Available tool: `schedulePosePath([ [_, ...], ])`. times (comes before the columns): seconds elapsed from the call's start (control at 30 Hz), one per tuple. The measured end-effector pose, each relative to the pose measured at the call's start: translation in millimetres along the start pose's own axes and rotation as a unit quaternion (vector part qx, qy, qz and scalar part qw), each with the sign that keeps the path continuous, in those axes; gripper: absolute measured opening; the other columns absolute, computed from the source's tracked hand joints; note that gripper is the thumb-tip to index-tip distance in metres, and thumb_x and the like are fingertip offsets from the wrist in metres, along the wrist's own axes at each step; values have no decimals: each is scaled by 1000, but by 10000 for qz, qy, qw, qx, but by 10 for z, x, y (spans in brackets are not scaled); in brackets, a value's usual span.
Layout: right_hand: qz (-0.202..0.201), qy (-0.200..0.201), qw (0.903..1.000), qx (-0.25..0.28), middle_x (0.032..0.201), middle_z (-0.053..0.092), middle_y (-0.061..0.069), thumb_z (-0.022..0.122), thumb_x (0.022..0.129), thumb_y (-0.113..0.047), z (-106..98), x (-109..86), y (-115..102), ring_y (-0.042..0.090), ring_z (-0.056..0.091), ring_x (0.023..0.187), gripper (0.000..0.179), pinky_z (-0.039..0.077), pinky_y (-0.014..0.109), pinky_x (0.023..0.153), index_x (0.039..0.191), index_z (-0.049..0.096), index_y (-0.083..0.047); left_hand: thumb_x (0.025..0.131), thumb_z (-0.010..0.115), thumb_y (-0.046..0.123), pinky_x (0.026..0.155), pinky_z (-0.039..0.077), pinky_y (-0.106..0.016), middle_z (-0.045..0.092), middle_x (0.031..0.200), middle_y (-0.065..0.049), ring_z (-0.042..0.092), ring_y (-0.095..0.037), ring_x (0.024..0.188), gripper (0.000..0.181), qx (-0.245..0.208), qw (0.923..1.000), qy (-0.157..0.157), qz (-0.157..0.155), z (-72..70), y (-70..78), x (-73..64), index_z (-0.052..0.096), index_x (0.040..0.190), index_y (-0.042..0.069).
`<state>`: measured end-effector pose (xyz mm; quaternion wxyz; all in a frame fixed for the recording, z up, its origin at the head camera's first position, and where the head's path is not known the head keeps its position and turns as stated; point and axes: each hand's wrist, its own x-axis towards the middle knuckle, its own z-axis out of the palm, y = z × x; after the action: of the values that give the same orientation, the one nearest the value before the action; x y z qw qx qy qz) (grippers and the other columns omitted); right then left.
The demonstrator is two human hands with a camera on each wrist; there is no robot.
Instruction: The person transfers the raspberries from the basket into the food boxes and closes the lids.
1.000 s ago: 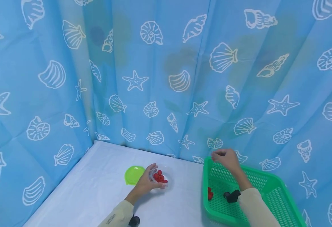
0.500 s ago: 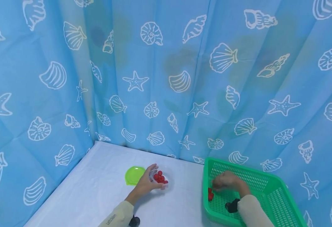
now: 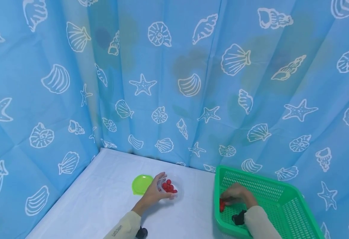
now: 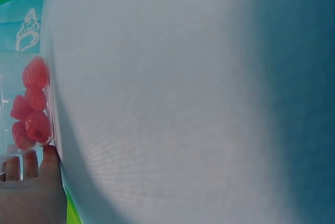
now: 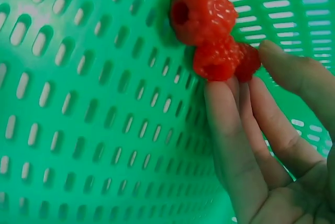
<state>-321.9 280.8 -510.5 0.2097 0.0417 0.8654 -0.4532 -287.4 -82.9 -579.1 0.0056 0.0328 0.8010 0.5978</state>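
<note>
My left hand (image 3: 153,194) grips a clear plastic tub (image 3: 178,182) on the table, thumb and fingers on opposite sides. Several red raspberries (image 4: 36,124) lie inside it, seen through the wall in the left wrist view. Inside a green plastic basket (image 3: 282,217), my right hand (image 3: 237,193) is down at its left end. Three raspberries (image 5: 207,14) cluster there against the perforated plastic. Thumb and fingertips of the right hand meet the smaller, rightmost raspberry (image 5: 248,62) from either side, and a finger also touches the middle one.
A lime-green lid (image 3: 141,184) lies on the white-covered table (image 3: 108,196), left of the tub. Blue curtains (image 3: 168,83) with white shell prints stand behind and to the left. The basket's raised rim separates the right hand from the table.
From above the basket's back rim, my right hand has moved down into it and left to the raspberries. My left hand and the tub stay in place.
</note>
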Motion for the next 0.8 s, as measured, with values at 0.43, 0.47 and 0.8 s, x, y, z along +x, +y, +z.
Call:
schedulePosePath([
  [0.43,24,214,9997,-99,77,69,17,74,79,-2,29,13,-34,27,70,70,8,59,37,67,81,71,6,65,91,35,91,53,-46,42,147,2,38,-29,135,106,78,9999,21,81,-11,19,6,29,151,25],
  [0.47,35,225,9997,-60,77,69,17,74,79,-1,26,18,-27,27,70,70,8,59,37,67,81,71,6,65,91,35,90,53,-46,42,147,2,38,-30,135,106,73,9999,20,83,-10,15,2,29,151,25],
  [0.8,-101,284,9990,337,89,70,19,71,82,-2,-80,0,-22,31,70,82,21,59,42,73,98,69,11,67,91,31,90,53,-46,41,148,0,38,-31,135,105,54,10000,-18,-7,-7,32,-30,29,151,25],
])
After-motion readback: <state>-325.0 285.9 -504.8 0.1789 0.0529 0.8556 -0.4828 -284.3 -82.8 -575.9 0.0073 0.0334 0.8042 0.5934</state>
